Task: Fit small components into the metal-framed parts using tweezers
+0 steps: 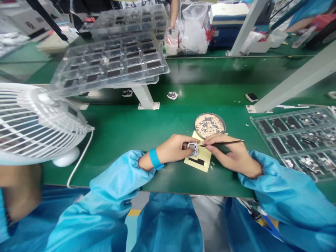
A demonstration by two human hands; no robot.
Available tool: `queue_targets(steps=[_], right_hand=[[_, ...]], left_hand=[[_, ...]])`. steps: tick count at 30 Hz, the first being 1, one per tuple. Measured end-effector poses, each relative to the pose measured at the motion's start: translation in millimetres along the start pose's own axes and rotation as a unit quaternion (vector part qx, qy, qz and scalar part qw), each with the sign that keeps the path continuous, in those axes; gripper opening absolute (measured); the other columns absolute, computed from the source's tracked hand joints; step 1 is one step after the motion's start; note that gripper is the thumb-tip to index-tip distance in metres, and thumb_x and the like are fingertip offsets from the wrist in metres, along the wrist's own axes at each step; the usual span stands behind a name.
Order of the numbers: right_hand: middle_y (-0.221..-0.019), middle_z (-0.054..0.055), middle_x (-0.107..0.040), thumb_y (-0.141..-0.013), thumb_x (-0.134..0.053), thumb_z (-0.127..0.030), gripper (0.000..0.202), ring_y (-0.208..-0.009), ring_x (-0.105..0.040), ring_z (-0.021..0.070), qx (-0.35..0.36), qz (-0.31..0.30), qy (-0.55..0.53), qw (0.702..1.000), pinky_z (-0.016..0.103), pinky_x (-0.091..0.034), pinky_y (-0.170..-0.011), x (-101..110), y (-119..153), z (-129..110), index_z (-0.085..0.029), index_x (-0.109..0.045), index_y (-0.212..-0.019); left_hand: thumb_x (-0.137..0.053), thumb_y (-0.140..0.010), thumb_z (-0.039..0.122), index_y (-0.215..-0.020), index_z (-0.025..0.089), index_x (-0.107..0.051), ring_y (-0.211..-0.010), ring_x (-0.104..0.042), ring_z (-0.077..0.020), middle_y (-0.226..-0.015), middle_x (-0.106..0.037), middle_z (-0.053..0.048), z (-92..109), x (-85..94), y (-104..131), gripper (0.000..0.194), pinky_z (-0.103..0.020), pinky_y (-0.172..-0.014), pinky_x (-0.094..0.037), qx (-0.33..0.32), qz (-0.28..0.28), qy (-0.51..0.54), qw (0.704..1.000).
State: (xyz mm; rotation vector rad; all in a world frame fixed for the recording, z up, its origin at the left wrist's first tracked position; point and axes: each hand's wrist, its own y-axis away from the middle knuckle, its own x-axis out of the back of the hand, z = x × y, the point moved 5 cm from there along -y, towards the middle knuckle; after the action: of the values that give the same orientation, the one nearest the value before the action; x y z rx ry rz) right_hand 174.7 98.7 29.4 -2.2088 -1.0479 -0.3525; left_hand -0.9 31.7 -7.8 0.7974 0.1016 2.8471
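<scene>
A small white-framed part (193,149) is showing dark patches, sitting pinched in the left hand (175,148) above yellow paper (199,164); the right hand (231,154) is gripping dark tweezers (223,143) beside it; a round dish (210,125) is holding tiny pieces; clear trays (112,63) are resting above the green table (118,129).

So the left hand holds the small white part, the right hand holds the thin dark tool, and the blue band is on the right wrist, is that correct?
Not quite: the blue band is on the left wrist, as the head view shows. The left hand does hold the small white part, and the right hand the thin dark tool.
</scene>
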Motion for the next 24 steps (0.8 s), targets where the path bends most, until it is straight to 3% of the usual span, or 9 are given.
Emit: queue_targets(steps=[16, 24], right_hand=[[-0.105, 0.006, -0.071, -0.094, -0.064, -0.013, 0.019, -0.099, -0.068, 0.0208, -0.006, -0.026, -0.018, 0.999, 0.038, -0.056, -0.09, -6.1, 2.2, 2.6, -0.022, -0.065, -0.11], [-0.104, 0.005, -0.072, -0.091, -0.068, -0.013, 0.02, -0.097, -0.069, 0.0206, -0.01, 0.003, -0.02, 1.0, 0.035, -0.056, -0.09, -2.1, 2.5, -0.9, -0.022, -0.066, -0.108]], left_hand=[[-0.057, -0.089, 0.022, -0.123, 0.02, -0.071, -0.061, -0.053, -0.0109, -0.088, -0.074, -0.003, 5.2, -0.6, 1.1, 0.037, -0.022, -0.058, -0.038, -0.021, -0.006, -0.005, 1.0], [-0.06, -0.09, 0.028, -0.118, 0.018, -0.071, -0.058, -0.05, -0.0104, -0.084, -0.073, -0.003, 0.2, -0.9, -0.6, 0.032, -0.022, -0.055, -0.037, 0.004, 0.009, 0.021, 1.0]])
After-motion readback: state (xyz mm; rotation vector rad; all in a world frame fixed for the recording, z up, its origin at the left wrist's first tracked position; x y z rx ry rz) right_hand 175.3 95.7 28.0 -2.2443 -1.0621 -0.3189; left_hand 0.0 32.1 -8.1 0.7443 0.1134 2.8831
